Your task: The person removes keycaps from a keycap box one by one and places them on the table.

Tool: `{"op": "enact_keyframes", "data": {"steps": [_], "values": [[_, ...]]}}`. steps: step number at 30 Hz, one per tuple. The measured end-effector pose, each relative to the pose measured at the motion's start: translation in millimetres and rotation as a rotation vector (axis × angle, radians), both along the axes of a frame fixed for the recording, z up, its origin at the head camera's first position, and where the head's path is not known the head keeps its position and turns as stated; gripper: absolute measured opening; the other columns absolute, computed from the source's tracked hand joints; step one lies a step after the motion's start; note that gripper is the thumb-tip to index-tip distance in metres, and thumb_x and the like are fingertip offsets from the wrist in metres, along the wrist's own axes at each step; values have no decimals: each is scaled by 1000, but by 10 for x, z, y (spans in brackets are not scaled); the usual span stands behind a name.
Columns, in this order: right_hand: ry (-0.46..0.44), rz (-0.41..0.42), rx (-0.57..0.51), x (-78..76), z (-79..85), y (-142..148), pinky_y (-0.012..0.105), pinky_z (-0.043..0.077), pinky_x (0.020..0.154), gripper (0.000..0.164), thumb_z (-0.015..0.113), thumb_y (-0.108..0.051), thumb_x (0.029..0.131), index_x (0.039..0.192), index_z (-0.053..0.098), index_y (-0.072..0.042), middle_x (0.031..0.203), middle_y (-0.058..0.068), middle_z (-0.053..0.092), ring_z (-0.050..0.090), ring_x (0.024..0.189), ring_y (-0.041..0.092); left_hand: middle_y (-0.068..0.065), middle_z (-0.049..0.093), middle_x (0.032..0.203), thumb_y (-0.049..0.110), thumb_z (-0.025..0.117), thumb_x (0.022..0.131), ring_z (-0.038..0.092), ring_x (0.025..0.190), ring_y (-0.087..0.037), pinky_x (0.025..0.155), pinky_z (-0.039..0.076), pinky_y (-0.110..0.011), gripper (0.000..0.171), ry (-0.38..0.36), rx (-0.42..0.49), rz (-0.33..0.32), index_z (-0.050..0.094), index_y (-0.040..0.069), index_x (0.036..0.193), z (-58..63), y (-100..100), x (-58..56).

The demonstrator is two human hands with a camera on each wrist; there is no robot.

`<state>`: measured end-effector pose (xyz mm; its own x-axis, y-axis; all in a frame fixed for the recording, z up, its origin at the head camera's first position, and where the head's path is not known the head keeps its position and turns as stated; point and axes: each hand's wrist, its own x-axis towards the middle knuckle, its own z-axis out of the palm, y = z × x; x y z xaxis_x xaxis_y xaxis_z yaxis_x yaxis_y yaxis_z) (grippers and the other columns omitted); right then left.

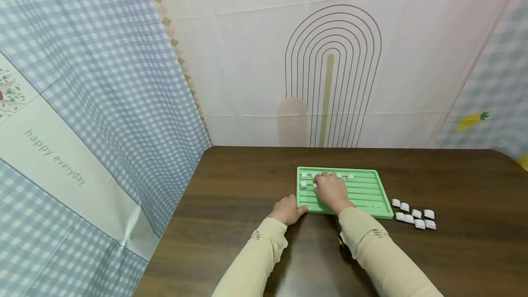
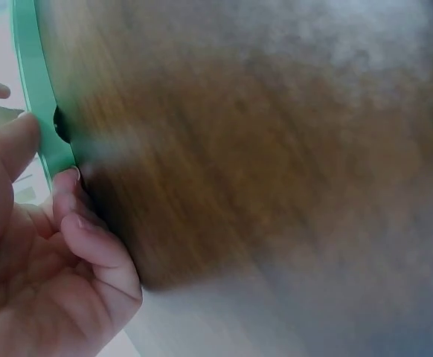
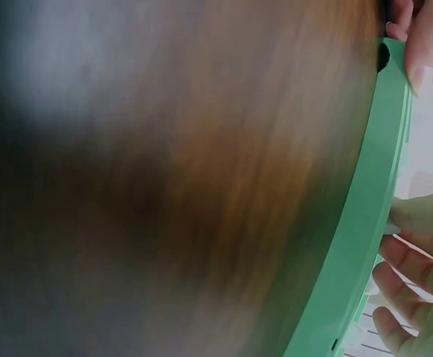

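Observation:
A green tray [image 1: 369,191] with raised ridges lies on the table. White keycaps [image 1: 350,177] sit along its far row, and another keycap [image 1: 303,184] is in the row below, at the left. My left hand [image 1: 286,210] grips the tray's near left corner; in the left wrist view the thumb [image 2: 24,141] lies on the green rim [image 2: 32,67] and fingers curl against its outer side. My right hand [image 1: 331,190] reaches over the tray's left half, hiding part of the rows. Its thumb and fingers pinch a small white keycap [image 3: 391,229], mostly hidden.
Several loose white keycaps [image 1: 416,213] lie on the brown wooden table [image 1: 231,182], just right of the tray. A patterned cloth [image 1: 243,58] hangs behind the table, and a blue checked cloth [image 1: 103,58] hangs at the left.

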<state>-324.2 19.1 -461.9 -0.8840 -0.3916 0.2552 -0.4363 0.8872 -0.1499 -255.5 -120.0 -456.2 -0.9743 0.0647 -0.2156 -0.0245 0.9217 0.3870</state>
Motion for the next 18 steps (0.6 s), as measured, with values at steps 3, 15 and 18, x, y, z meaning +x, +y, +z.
{"op": "enact_keyframes", "data": {"steps": [3,15,18], "values": [[-16,-6,-36,0,12,8,45,50,68,15,65,-16,84,97,70,-9,92,10,66,60,81,30,-21,59,113,40,48,95,59,103,-33,85,48,-41,53,6,-3,-2,50,-6,120,6,1,-5],[-132,-20,-176,223,385,716,44,49,63,21,61,-16,86,103,67,-6,100,13,67,63,87,31,-23,58,116,38,48,95,58,105,-35,86,48,-42,54,4,38,-19,47,-8,123,-20,-3,17],[-175,-59,-146,313,480,1099,41,47,57,24,60,-19,87,106,66,-7,101,13,67,63,83,30,-23,57,118,38,48,95,57,107,-35,88,47,-43,54,-1,47,-19,46,-8,125,-3,-30,11]]}}
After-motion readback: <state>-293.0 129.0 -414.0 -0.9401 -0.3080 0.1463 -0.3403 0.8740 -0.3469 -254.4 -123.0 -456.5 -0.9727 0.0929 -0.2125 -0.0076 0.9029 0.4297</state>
